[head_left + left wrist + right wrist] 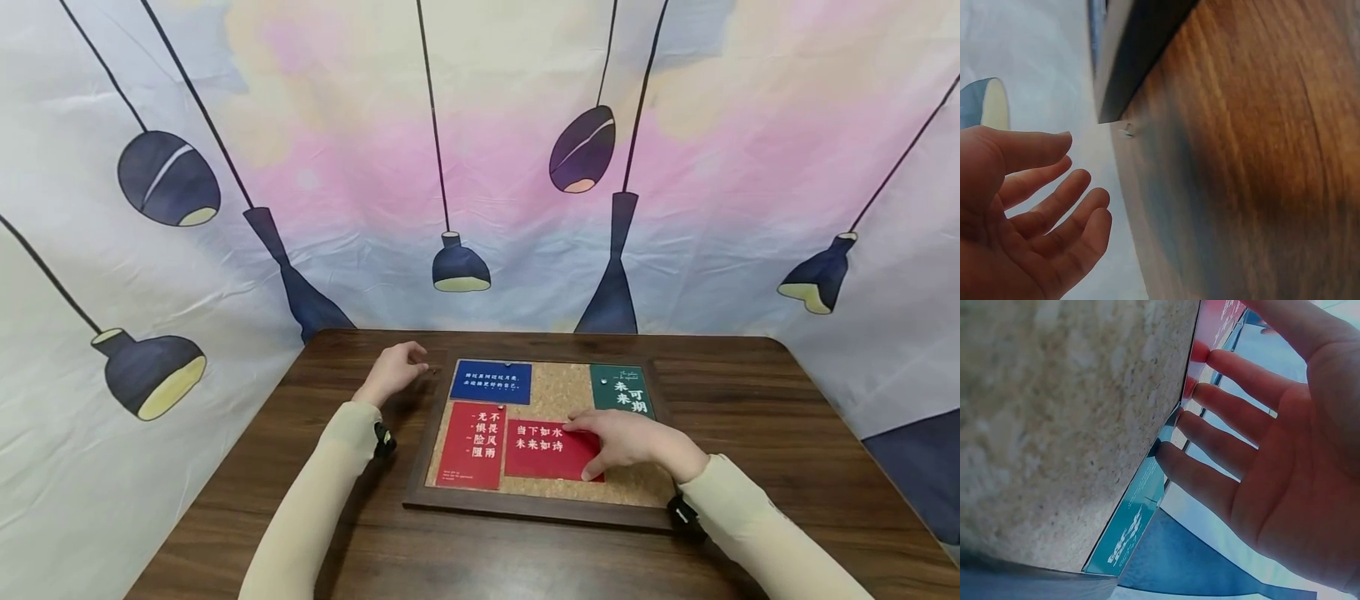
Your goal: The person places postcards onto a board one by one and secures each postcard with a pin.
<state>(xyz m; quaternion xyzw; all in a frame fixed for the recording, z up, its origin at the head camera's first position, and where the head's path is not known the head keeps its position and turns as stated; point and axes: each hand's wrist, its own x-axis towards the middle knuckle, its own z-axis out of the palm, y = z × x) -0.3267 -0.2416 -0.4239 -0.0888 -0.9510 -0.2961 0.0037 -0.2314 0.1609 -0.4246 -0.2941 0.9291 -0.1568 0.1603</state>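
Observation:
My right hand (633, 442) rests with spread, fairly straight fingers on the right part of a red card (543, 461) with white writing, which lies crosswise on a framed corkboard (561, 385). In the right wrist view its fingertips (1197, 392) meet the red surface, while the little finger is right by the green card (1129, 515). My left hand (396, 371) hovers past the board's far left corner, fingers loosely bent and holding nothing. Close to it, a small pushpin (1127, 131) lies on the table beside the frame (1116, 69).
Also on the corkboard are a blue card (491, 383) at the far left and an upright red card (468, 450) below it. Small pins show at the tops of the blue, green and upright red cards. A lamp-patterned cloth (510, 167) hangs behind the brown table (757, 417).

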